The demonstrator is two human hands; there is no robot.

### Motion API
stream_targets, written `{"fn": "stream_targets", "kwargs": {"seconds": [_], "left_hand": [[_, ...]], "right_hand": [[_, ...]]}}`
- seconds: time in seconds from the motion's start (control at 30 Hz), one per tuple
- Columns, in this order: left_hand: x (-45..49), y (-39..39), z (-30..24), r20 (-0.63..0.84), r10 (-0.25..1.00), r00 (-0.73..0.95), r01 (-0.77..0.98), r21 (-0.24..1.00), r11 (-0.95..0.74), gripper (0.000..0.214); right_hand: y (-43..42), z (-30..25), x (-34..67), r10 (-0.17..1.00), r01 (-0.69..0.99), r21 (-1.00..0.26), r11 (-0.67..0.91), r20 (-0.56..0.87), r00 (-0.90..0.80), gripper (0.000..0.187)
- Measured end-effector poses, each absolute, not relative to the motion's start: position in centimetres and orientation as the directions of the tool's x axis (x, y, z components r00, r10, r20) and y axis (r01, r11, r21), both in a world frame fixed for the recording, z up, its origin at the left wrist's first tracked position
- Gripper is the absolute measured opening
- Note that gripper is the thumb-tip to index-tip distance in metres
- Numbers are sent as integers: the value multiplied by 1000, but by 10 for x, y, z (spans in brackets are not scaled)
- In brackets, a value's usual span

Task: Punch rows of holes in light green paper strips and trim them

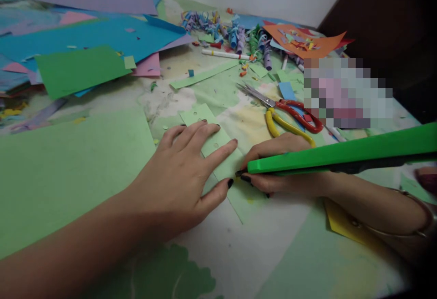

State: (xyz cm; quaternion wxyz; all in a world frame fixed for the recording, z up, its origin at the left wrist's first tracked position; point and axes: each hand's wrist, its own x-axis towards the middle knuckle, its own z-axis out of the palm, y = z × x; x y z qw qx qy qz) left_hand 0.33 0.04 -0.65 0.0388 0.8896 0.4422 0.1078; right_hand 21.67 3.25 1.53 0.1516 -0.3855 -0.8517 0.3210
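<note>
My left hand (186, 171) lies flat with fingers spread on a light green paper strip (208, 137) that has small punched holes. My right hand (283, 164) is closed round a bright green long-handled tool (341, 155), whose dark tip meets the strip's right edge near my left thumb. The tool's handle runs off the right side of the head view. A thin bracelet sits on my right wrist.
Red and yellow scissors (290, 114) lie open just behind my right hand. A large light green sheet (68, 171) lies at left. Blue, green and purple sheets (85, 39) pile at back left. Curled paper scraps (232, 30), a white pen (225, 54) and orange paper (303, 39) lie at the back.
</note>
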Motion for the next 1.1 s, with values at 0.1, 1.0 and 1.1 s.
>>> {"fn": "stream_targets", "kwargs": {"seconds": [0.1, 1.0, 1.1], "left_hand": [[2, 1, -6, 152, 794, 588, 778, 161, -607, 53], [-4, 25, 1, 172, 735, 656, 736, 70, -673, 55], [-8, 29, 4, 234, 730, 642, 754, -23, -656, 45]], "right_hand": [[33, 12, 217, 734, 567, -579, 587, 85, -673, 12], [32, 19, 216, 733, 580, -578, 574, 47, -678, 11], [34, 25, 217, 734, 595, -589, 547, -5, -679, 12]]}}
